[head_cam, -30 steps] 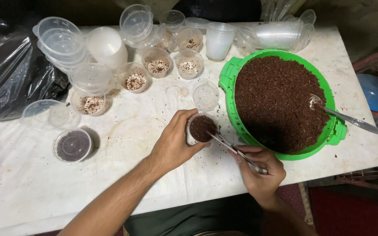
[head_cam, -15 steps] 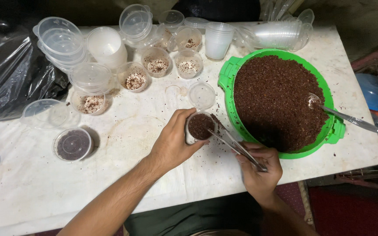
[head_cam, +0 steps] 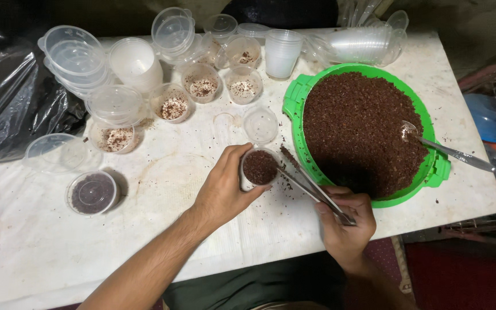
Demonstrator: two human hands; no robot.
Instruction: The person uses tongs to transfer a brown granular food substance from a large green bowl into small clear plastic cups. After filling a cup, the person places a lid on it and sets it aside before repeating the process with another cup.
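Overhead view of a white table [head_cam: 41, 252]. The left hand [head_cam: 225, 186] wraps around a small clear plastic cup [head_cam: 259, 167] filled with dark brown granular material, thumb and fingers grasping its wall; the cup stands on the table just left of the green basin [head_cam: 294, 97]. The right hand [head_cam: 345, 221] is closed around the handle of a metal spoon [head_cam: 311, 186], whose bowl end lies over the cup's right rim, with brown grains scattered on the table beneath it. The basin, near the table's right edge, is heaped with the same brown material, and a second metal spoon [head_cam: 449, 152] rests in it, handle projecting over the right rim. An empty clear cup [head_cam: 260, 124] stands just above the held one. Further back are several open cups holding a little pale and brown matter [head_cam: 204, 87], stacks of clear lids [head_cam: 73, 54], and a stack of tumblers [head_cam: 282, 53]. A lidded cup of dark material [head_cam: 92, 193] sits at left, near a black plastic bag [head_cam: 12, 109].
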